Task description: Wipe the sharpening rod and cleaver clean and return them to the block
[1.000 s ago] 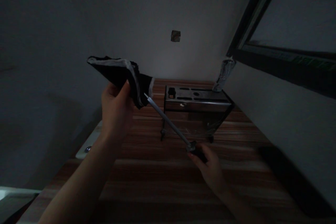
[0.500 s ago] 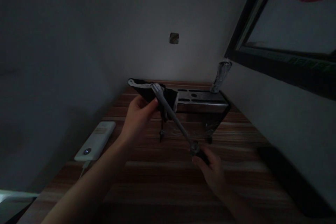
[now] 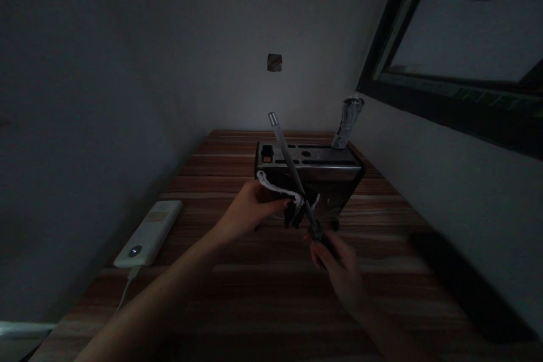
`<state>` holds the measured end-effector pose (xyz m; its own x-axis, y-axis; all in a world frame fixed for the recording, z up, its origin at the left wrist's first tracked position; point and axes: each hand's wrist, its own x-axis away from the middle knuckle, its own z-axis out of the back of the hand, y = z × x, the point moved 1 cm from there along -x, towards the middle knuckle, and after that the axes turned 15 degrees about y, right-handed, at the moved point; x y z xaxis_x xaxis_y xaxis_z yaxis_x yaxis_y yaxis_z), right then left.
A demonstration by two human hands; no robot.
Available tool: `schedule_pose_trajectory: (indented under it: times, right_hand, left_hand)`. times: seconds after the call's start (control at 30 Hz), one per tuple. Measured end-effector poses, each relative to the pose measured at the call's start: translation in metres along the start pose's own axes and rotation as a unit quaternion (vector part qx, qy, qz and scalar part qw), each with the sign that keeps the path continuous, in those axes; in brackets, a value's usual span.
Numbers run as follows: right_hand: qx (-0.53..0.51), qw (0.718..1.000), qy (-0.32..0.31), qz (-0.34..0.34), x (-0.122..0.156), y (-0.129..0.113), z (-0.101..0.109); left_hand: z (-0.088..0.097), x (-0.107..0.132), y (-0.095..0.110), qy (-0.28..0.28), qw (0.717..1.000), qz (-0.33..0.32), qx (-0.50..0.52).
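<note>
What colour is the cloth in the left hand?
Black with a white edge, seen in the head view: cloth.

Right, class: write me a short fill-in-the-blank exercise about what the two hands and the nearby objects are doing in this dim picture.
1. The right hand grips the dark handle of a long steel sharpening rod, whose tip points ____.
2. The left hand presses a dark, white-edged cloth against the ____.
3. Behind the hands stands a slotted metal knife block on the ____ tabletop.
4. The white power bank lies to the ____ of the hands.

Missing words: upward; rod; wooden; left
</note>
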<state>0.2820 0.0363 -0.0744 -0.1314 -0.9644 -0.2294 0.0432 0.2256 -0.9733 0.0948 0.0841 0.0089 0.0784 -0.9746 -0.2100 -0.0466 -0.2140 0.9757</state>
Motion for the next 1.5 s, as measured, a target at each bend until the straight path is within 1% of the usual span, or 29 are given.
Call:
schedule_pose_trajectory:
  times: [0.13,0.2,0.4,0.53,0.67,0.73,0.93,1.03,1.23,1.37,1.5]
  right_hand:
    - [0.003,1.0,-0.012,0.001,-0.001,-0.002,-0.002]
    - [0.009,1.0,-0.014,0.005,-0.001,-0.002,-0.003]
    - [0.027,0.999,-0.006,0.019,-0.001,0.002,-0.003]
    - [0.037,0.999,0.004,0.021,-0.001,0.005,-0.002]
    - [0.058,0.998,0.018,0.021,0.0,0.007,-0.003]
    - [0.067,0.997,0.029,0.02,0.0,0.007,-0.003]
    - [0.068,0.997,0.032,0.023,-0.001,0.006,-0.003]
    - [0.066,0.997,0.031,0.02,0.0,0.006,-0.004]
    - [0.072,0.997,0.022,0.023,0.002,0.007,-0.005]
    - [0.081,0.996,0.014,0.037,0.003,0.005,-0.005]
    - [0.076,0.996,0.013,0.04,0.004,0.003,-0.006]
  left_hand:
    - [-0.008,0.006,-0.001,-0.052,0.998,-0.012,-0.026]
    - [-0.011,0.009,-0.004,-0.062,0.997,-0.019,-0.041]
    - [-0.021,0.017,-0.008,-0.028,0.996,-0.009,-0.083]
    - [-0.026,0.022,-0.009,-0.029,0.992,-0.022,-0.123]
    - [-0.029,0.025,-0.015,-0.018,0.989,-0.025,-0.146]
    - [-0.031,0.027,-0.018,-0.013,0.99,-0.012,-0.137]
    - [-0.037,0.031,-0.024,-0.005,0.999,0.022,-0.049]
    - [-0.037,0.031,-0.027,0.003,0.999,0.026,-0.045]
    - [-0.038,0.033,-0.028,0.015,0.998,0.015,-0.067]
    - [-0.04,0.038,-0.024,0.042,0.997,0.0,-0.064]
    - [-0.039,0.042,-0.019,0.049,0.994,-0.027,-0.089]
